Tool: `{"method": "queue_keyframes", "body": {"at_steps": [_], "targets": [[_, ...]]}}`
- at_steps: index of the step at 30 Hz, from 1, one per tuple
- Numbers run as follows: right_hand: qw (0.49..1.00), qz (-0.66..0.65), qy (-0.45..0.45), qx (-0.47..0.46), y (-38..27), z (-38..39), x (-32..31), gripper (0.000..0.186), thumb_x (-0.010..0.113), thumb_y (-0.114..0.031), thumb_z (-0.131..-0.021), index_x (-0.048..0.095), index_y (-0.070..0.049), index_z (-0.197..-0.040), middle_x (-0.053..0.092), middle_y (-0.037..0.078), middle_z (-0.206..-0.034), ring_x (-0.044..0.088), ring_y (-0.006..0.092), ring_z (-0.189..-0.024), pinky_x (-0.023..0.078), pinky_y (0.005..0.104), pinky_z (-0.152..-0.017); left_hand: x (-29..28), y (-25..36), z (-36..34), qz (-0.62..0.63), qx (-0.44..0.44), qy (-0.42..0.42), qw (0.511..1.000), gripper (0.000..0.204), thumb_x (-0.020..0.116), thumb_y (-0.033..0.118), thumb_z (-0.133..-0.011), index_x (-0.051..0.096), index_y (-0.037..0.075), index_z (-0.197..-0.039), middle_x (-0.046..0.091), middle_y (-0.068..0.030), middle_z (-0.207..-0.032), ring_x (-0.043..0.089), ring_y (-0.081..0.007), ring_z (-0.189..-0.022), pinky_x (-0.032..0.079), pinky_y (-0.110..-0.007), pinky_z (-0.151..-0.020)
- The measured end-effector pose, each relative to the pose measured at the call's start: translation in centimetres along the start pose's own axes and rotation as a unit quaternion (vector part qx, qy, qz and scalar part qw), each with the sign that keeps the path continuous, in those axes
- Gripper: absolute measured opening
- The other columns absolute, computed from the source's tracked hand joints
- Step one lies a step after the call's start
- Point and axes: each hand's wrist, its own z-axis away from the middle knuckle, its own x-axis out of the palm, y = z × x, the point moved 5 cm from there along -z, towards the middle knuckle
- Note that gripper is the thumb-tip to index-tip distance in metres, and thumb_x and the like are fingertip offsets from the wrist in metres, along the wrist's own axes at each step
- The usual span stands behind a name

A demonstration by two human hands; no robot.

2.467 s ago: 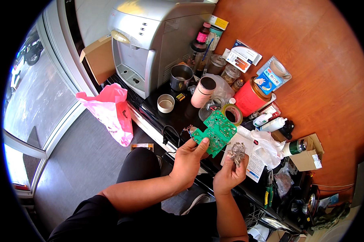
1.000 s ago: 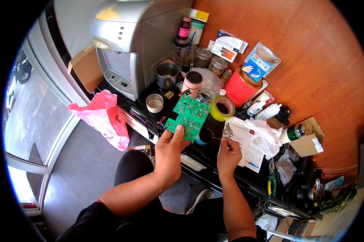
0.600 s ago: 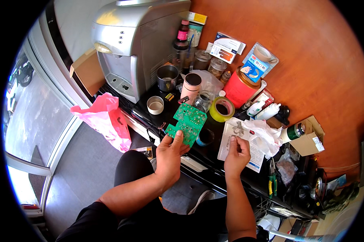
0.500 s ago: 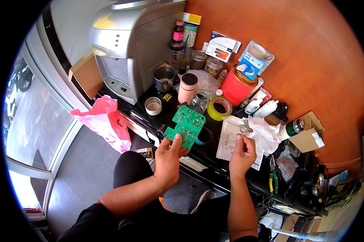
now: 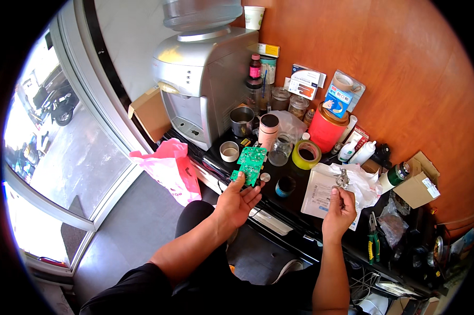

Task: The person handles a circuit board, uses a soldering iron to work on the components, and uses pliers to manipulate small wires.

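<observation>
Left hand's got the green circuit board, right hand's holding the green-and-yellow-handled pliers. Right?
Not the pliers: the head view shows the green-and-yellow-handled pliers lying on the black tabletop. The right hand is pinching a small silvery tangle, exact kind unclear. The left hand does have the green circuit board.

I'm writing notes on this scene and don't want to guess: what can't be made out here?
Head view: the far side of the green circuit board in the left hand, facing away from the camera.
Head view: the details of the tangled silvery piece in the right hand, too small.
Head view: the top of the large clear bottle, cut off by the upper edge.
</observation>
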Motion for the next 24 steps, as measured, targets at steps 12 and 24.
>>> {"method": "queue_keyframes", "body": {"at_steps": [12,24], "targets": [[0.999,-0.045,-0.007,-0.022,-2.4,0.9,-0.2,0.009,0.067,-0.005,-0.092,0.067,0.004,-0.095,0.057,-0.001,-0.087,0.041,0.0056,-0.070,0.036,0.0204,-0.062,1.2,0.8,4.8,-0.184,0.219,-0.034,0.958,0.022,0.061,0.028,-0.099,0.063,0.007,-0.105,0.066,-0.0051,-0.083,0.052,-0.0124,-0.050,0.041,-0.025,-0.048],[0.994,-0.062,-0.087,-0.022,-0.5,1.7,0.6,0.017,0.059,-0.012,-0.098,0.065,0.003,-0.103,0.061,0.006,-0.095,0.056,0.0153,-0.089,0.045,0.0286,-0.082,-0.7,1.6,6.1,-0.413,0.222,-0.007,0.883,0.039,0.057,0.012,-0.092,0.051,0.008,-0.130,0.068,-0.0081,-0.093,0.058,-0.0152,-0.076,0.049,-0.028,-0.065]]}}
